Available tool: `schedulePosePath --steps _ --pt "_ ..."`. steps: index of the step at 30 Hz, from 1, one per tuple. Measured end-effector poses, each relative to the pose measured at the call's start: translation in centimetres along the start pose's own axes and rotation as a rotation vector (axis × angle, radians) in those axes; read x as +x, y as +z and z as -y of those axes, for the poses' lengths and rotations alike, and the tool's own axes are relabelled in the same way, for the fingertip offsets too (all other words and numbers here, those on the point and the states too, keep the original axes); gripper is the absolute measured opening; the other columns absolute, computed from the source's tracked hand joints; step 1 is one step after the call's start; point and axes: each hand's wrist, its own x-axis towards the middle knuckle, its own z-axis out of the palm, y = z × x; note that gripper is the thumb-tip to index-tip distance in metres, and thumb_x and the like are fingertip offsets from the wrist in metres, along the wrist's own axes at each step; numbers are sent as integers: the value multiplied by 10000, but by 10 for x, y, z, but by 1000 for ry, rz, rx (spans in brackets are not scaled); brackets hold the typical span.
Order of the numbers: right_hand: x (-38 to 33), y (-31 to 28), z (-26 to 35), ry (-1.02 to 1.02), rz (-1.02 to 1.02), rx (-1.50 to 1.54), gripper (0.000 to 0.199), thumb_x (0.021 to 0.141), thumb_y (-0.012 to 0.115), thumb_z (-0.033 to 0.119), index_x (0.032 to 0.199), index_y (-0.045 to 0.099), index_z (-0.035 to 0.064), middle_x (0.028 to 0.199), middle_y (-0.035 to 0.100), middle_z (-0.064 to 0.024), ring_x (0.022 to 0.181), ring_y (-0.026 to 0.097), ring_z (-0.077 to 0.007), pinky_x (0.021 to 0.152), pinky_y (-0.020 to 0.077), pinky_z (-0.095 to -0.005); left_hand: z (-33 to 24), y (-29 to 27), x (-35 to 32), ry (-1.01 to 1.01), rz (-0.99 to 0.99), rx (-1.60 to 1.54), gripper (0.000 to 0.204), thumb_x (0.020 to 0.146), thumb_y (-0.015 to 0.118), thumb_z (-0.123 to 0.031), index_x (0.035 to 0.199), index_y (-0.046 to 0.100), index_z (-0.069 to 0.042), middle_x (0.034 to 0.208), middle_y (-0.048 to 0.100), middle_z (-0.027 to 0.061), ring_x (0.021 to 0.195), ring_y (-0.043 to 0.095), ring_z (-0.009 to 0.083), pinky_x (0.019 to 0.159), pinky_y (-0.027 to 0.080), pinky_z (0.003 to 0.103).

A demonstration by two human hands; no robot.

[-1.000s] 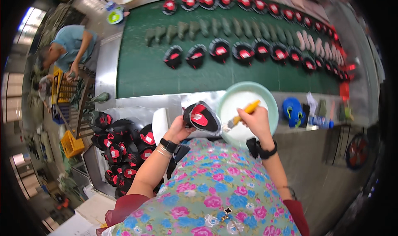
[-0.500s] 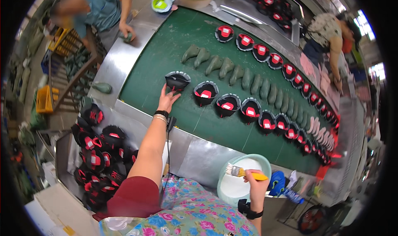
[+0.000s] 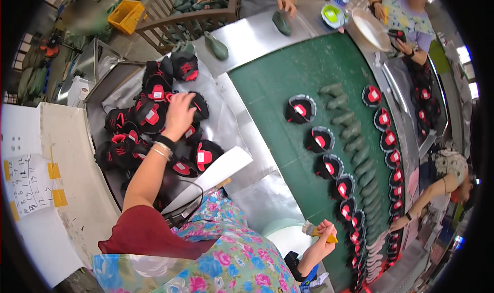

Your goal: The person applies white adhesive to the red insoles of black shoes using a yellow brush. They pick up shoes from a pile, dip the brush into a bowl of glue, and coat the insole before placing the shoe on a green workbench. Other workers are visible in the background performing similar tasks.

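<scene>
Head view — left hand (image 3: 180, 116) at a pile of black-and-red shoe uppers (image 3: 151, 114), right hand (image 3: 320, 246) gripping a yellow-handled brush (image 3: 315, 232).
Left fingers are parted and half bent over the pile, in a brownish straight-walled tray (image 3: 114, 79) beside the near edge of the green-topped, metal-bordered table (image 3: 267, 97) — whether they grip an upper, I cannot tell. Right fingers close round the brush, its pale bristles near a pale green round bowl (image 3: 280, 224) of white liquid at that edge.

A yellow plastic crate (image 3: 126, 17) is seen beside a brown slatted rack (image 3: 195, 16). A handwritten white sheet (image 3: 32, 187) is held down by yellow tape (image 3: 59, 197).
</scene>
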Motion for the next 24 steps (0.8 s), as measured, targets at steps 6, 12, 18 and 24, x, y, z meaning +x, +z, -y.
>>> schedulePosePath --steps 6,12,18,24 --pt "-5 25 33 -12 48 -51 292 1037 530 219 977 651 -40 874 655 -75 741 601 -121 685 480 -250 42 8 -3 -298 132 204 622 727 781 -552 1008 647 -13 1079 626 186 1104 542 358 934 444 467" --pt "-25 16 29 -59 74 39 255 1016 569 194 992 656 -45 870 681 -89 705 613 -113 633 489 -241 -7 66 9 -474 135 387 508 782 729 -418 1093 620 -32 1161 558 204 1159 499 387 1036 357 480" --pt "-48 -1 24 -18 56 105 210 983 587 170 1001 654 -28 890 677 -96 731 604 -145 660 484 -263 -25 75 16 -175 -413 166 244 807 584 -83 1040 556 -16 1290 530 229 1258 460 369 1027 358 546" --pt "-53 26 17 -250 167 -77 173 870 682 121 1013 682 23 964 682 -97 861 602 -227 763 488 -322 -93 66 -13 -454 -165 -559 193 944 519 -170 1085 463 -51 822 659 284 809 621 526 712 451 630"
